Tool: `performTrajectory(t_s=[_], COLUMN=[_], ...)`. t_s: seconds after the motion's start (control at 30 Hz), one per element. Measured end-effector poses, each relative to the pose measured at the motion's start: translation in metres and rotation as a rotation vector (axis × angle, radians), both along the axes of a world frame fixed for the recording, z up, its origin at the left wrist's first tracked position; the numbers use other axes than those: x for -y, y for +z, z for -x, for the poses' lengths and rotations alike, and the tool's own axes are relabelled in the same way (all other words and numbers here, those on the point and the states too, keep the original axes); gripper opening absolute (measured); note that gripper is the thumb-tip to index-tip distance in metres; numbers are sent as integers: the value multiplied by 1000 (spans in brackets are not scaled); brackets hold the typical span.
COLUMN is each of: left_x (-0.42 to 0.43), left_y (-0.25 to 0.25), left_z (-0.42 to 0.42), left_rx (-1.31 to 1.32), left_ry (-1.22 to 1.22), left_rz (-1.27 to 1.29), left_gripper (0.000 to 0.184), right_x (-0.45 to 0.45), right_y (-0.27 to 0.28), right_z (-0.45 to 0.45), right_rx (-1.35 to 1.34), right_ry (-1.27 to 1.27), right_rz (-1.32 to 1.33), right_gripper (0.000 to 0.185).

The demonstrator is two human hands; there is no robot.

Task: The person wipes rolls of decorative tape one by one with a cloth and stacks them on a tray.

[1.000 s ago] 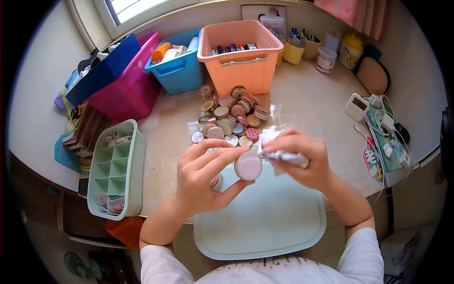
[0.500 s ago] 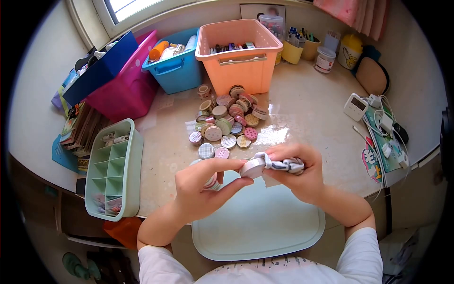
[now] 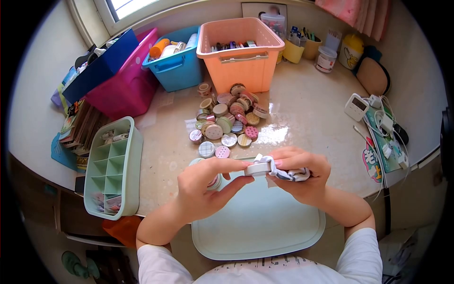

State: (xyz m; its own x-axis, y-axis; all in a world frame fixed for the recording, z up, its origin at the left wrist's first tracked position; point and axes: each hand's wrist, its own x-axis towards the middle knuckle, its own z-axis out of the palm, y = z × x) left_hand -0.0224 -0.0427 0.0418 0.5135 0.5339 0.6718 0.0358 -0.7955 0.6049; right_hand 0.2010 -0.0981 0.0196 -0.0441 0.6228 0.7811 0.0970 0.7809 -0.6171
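Note:
Between the thumb and fingers of my left hand [image 3: 203, 184] is a white-edged roll of tape [image 3: 257, 169], held over the near edge of the desk. My right hand [image 3: 305, 173] is closed on a crumpled white-and-grey cloth [image 3: 294, 175], which touches the roll's right side. Partly hidden behind my left hand stand more tape rolls [image 3: 215, 183]. A pale green lid or tray [image 3: 260, 227] lies below both hands. Beyond them, patterned tape rolls [image 3: 214, 132] are heaped on the desk.
At left stands a pale green divided box [image 3: 127, 189] with small packets in some compartments. Pink [image 3: 123, 92], blue [image 3: 177, 73] and orange [image 3: 243, 71] bins line the back. A white clock-like device [image 3: 356, 107] and tangled cables [image 3: 387, 123] lie at right.
The roll has tipped so that its edge faces me more, and it has shifted slightly right. The cloth and my right hand have moved slightly right and down.

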Motion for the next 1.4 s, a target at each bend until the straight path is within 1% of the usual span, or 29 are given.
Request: performTrajectory(t_s=[0.03,0.07,0.1,0.13,0.17,0.2,0.23,0.27,0.33,0.37,0.43,0.47,0.53,0.57,0.6,0.63,0.7,0.77,0.83,0.87,0.93,1.07,1.13,1.2,1.23,1.27,1.3,1.33,1.4], left_x=[-2,-5,-8,-11,-13,-14,-13,-11,-4,-2,-6,-9,-15,-17,-18,-18,-17,-12,-5,-5,-10,-13,-11,-13,-9,-1,2,0,-8], left_y=[0,0,1,1,3,6,9,12,16,18,11,6,4,5,6,6,10,14,17,14,3,2,6,5,6,10,13,10,1], left_z=[-2,-3,-2,-2,-1,1,1,-1,-7,-7,-2,0,1,1,1,1,1,-2,-4,-5,-5,-4,-3,-6,-8,-10,-12,-10,-5], left_rx=[45,45,38,31,31,-36,-103,-103,-47,-21,-12,-5,7,-14,-34,-34,-100,-92,-60,-59,32,29,-39,-58,-58,-6,46,45,18], left_ry=[-16,-15,-30,-45,-45,-47,-49,-49,26,18,13,5,-31,-34,-37,-37,-21,7,51,53,66,35,47,48,49,78,106,106,111], left_rz=[-95,-95,-175,-254,-254,-317,-381,-381,-224,-136,-165,-194,-245,-321,-398,-397,-466,-419,-283,-284,-266,-360,-382,-492,-492,-322,-151,-152,-294], left_gripper=[34,34,35,37,37,39,41,41,43,48,46,43,40,40,40,40,45,47,48,48,43,38,38,38,38,39,41,41,46], right_x=[-1,-3,-3,-3,-4,-4,-3,-1,5,5,4,4,3,1,-2,-4,-4,-3,-1,-2,-3,-2,-6,-4,-2,-1,-1,0,0], right_y=[1,1,1,1,-1,-2,-6,-5,0,-2,-5,-5,-3,-2,-1,-1,-3,-5,-6,-7,-9,-6,-4,-8,-8,-8,-8,-8,-7], right_z=[-1,-2,-3,-2,0,1,0,1,4,4,3,3,4,4,3,3,4,6,6,6,4,2,3,5,5,5,4,3,2], right_rx=[1,68,135,134,133,132,148,148,58,59,-95,-94,-58,-59,21,100,110,120,-73,-72,-91,-12,164,131,51,-28,-27,-52,-78], right_ry=[1,-16,-33,-33,-21,-10,-2,-2,-27,-25,-28,-26,-29,-29,-40,-51,-46,-40,-13,-12,-13,4,-24,-43,-12,20,21,25,25], right_rz=[0,-50,-100,-99,-67,-35,-35,-35,120,120,203,203,168,168,84,-1,-5,-10,106,105,113,108,-42,-34,41,114,113,121,129], right_gripper=[42,39,37,37,40,43,41,41,35,35,34,34,33,33,33,34,34,34,34,34,33,32,31,36,36,36,36,34,33])
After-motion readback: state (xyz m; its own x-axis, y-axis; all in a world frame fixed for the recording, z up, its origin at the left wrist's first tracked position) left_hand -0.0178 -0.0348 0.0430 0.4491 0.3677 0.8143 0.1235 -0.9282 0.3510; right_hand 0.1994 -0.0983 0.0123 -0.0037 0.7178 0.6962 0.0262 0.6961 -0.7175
